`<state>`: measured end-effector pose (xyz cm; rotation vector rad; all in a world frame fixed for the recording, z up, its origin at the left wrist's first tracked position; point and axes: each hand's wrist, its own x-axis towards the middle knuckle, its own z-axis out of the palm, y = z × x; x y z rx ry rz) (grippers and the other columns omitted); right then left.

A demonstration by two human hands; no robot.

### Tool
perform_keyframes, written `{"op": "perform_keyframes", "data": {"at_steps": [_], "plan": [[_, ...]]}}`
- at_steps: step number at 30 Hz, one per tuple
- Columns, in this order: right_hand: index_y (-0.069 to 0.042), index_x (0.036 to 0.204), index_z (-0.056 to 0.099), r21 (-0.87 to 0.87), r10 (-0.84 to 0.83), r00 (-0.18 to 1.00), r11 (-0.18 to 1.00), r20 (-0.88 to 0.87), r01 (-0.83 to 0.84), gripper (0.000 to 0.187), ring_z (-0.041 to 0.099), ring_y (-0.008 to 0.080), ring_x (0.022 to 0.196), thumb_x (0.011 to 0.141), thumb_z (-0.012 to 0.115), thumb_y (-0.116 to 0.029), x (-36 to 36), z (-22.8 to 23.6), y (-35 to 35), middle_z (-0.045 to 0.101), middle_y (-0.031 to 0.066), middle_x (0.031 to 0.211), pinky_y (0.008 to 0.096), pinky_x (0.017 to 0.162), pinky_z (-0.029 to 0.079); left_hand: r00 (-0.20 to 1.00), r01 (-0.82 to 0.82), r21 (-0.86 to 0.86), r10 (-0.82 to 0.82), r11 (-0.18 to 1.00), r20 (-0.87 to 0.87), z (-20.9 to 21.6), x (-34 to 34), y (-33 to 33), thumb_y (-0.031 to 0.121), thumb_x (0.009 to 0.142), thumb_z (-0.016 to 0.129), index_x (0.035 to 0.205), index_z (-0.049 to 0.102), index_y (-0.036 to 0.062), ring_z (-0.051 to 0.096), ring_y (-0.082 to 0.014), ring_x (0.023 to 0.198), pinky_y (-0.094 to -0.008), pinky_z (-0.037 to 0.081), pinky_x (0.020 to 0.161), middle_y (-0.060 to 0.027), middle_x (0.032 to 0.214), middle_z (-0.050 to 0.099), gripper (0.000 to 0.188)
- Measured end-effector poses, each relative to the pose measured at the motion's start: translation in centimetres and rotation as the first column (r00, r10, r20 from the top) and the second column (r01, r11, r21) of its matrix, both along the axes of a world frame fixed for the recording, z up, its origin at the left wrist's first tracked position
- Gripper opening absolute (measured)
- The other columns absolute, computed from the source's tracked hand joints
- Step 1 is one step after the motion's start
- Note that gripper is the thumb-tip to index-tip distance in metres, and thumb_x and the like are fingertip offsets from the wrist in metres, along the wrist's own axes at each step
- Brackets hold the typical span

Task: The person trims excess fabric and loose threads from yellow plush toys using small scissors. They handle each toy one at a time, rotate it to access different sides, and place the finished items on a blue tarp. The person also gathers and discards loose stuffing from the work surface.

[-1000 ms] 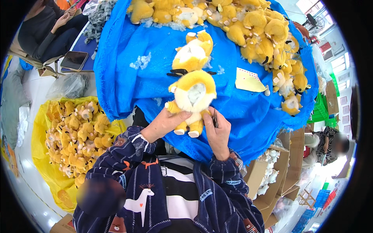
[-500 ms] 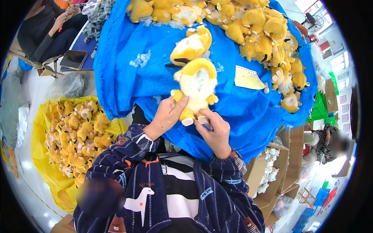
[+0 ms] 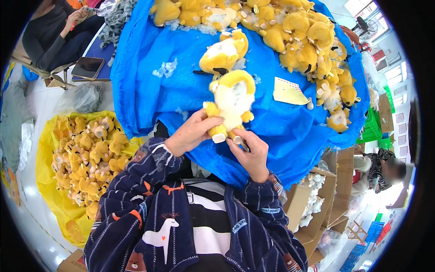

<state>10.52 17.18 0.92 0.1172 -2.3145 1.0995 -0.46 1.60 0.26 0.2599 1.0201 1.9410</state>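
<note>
Between my hands, above the blue cloth [image 3: 181, 99], is a small yellow and white plush toy [image 3: 232, 102] with its head pointing away from me. White fluff fills the area where its face would be. My left hand [image 3: 192, 132] is closed on the toy's lower left side, thumb across its belly. My right hand [image 3: 249, 152] pinches the foot at its lower right; the fingertips are partly hidden. Just beyond its head lies another yellow and white plush toy [image 3: 223, 53] with dark tips, on the cloth.
Many yellow plush toys [image 3: 312, 36] are heaped along the cloth's far and right edges. A cream card [image 3: 290, 92] lies on it. At left, a yellow bag [image 3: 45, 181] holds more toys; a phone [image 3: 88, 68] rests near a seated person [image 3: 59, 36]. Cardboard boxes [image 3: 337, 186] stand at right.
The held plush toy has tilted slightly, its head leaning a little to the right. My left hand has shifted slightly on its lower side. My right hand stays at the foot.
</note>
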Motion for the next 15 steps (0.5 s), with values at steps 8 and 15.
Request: {"op": "perform_keyframes", "data": {"at_steps": [8,15], "plan": [[-0.001,0.088,0.062,-0.719,-0.147,0.956,0.633,0.253,0.288,0.021,0.055,0.0068,0.055,0.087,0.065,-0.022,0.4,0.1,-1.9,0.061,0.0037,0.066,0.0203,0.049,0.04,0.965,-0.26,0.109,0.262,0.959,-0.006,-1.7,2.5,1.5,0.01,0.092,0.056,0.135,0.038,0.0016,0.054,-0.0162,0.111,-0.0292,0.047,0.091,-0.009,0.125,0.052,0.047],[0.001,0.11,0.052,-0.825,0.056,0.955,0.52,0.292,0.221,0.032,0.059,0.0086,0.06,0.089,0.062,-0.021,-0.3,-0.6,-2.7,0.064,0.0069,0.076,0.0194,0.053,0.045,0.767,-0.458,0.084,0.441,0.885,-0.467,-2.5,2.4,0.9,0.016,0.093,0.057,0.126,0.045,-0.001,0.053,-0.0104,0.103,-0.0251,0.045,0.087,-0.0067,0.115,0.056,0.039]]}}
